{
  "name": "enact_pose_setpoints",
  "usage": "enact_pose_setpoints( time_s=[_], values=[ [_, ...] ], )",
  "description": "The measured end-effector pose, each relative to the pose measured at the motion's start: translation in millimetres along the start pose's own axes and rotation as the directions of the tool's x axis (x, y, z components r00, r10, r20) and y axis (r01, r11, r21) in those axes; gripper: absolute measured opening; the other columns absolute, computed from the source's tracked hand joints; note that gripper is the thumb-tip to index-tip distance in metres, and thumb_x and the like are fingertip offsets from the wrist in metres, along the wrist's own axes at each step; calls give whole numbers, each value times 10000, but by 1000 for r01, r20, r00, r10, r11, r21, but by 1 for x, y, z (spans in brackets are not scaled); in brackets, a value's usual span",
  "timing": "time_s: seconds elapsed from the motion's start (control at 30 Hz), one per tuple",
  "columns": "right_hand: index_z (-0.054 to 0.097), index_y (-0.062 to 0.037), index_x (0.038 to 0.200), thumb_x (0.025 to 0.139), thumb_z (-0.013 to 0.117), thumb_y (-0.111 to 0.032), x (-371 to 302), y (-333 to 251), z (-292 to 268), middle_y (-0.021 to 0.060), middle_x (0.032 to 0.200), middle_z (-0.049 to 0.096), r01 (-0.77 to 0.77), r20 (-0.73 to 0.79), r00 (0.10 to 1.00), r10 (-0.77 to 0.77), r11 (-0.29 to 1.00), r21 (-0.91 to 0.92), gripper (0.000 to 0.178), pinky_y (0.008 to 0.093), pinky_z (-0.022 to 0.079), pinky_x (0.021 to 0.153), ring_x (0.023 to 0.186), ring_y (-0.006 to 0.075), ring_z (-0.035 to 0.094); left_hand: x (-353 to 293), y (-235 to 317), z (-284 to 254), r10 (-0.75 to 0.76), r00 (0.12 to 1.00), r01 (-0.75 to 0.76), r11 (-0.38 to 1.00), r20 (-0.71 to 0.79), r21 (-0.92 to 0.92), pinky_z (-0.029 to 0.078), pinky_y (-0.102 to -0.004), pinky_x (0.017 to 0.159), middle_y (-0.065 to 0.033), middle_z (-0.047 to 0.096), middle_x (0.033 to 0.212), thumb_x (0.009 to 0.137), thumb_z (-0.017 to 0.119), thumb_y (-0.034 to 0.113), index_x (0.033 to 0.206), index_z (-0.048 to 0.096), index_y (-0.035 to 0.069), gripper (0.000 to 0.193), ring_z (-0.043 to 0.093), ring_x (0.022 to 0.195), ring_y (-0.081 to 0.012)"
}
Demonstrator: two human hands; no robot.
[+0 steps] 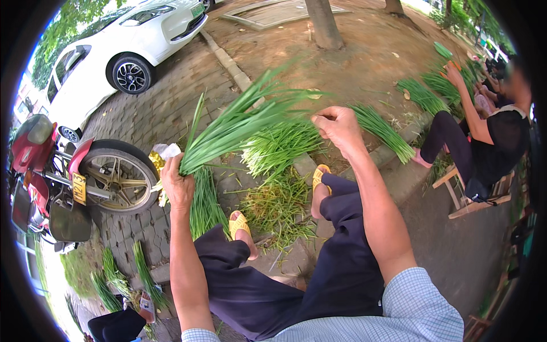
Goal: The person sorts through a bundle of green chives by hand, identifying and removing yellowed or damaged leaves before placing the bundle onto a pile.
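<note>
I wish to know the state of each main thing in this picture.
Green bunch: held, leaves spread.
Left hand: gripping the bunch.
Right hand: fingers curled, contents unclear.
Other bunches: lying down.
Loose scraps: heaped.
Yellow slippers: worn.
Motorcycle: standing.
White car: parked.
Wooden seat: occupied.

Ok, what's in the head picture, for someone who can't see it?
The left hand holds up a fanned bunch of long green stalks; the curled right hand is raised beside it. More green bundles lie around, with a red motorbike and white car at left.
</note>
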State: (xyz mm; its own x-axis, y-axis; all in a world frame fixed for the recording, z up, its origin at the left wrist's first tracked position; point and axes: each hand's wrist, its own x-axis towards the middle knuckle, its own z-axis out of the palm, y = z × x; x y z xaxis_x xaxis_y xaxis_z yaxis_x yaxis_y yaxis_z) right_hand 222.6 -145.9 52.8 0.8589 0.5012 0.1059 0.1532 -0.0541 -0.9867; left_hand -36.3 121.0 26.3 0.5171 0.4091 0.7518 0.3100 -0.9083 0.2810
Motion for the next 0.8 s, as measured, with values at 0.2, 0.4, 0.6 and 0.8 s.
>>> enact_pose_setpoints(
  time_s=[0.2, 0.4, 0.6, 0.8],
  values=[
    [643, 50, 937, 816, 665, -120, 0, -9, -11, 20, 672, 595, 9, -85, 996, 0, 994, 105, 210, 218, 424, 497, 561, 66, 523, -1, -12, -2, -56, 998, 58, 997, 31, -58, 421, -411, 756, -131, 584, 887, 717, 599, 17, 971, 601, 41, 255, 548, 852, -359],
    [639, -6, 1047, 845, 663, -171, 1, -10, -13, 2, 751, 602, 96, -171, 983, -71, 986, 137, 262, 202, 468, 540, 618, 54, 544, -1, -8, -1, -12, 999, 17, 991, 38, -132, 426, -411, 750, -139, 568, 875, 721, 595, 4, 954, 587, 22, 234, 539, 835, -368],
    [642, 7, 1019, 850, 662, -182, 1, -13, -14, 12, 720, 605, 164, -185, 975, -124, 962, 218, 254, 210, 441, 503, 580, 61, 532, -4, -14, 5, 46, 999, -45, 980, 1, -195, 438, -389, 719, -137, 556, 861, 719, 603, -16, 961, 582, 21, 246, 542, 797, -353],
    [638, 35, 919, 850, 658, -169, -5, -21, -17, 24, 684, 606, 162, -92, 985, -143, 955, 249, 217, 204, 439, 496, 547, 64, 525, -3, -22, 4, 105, 994, -110, 972, -36, -208, 443, -384, 709, -132, 553, 834, 715, 615, -25, 975, 580, 25, 267, 542, 767, -343]
  ],
)
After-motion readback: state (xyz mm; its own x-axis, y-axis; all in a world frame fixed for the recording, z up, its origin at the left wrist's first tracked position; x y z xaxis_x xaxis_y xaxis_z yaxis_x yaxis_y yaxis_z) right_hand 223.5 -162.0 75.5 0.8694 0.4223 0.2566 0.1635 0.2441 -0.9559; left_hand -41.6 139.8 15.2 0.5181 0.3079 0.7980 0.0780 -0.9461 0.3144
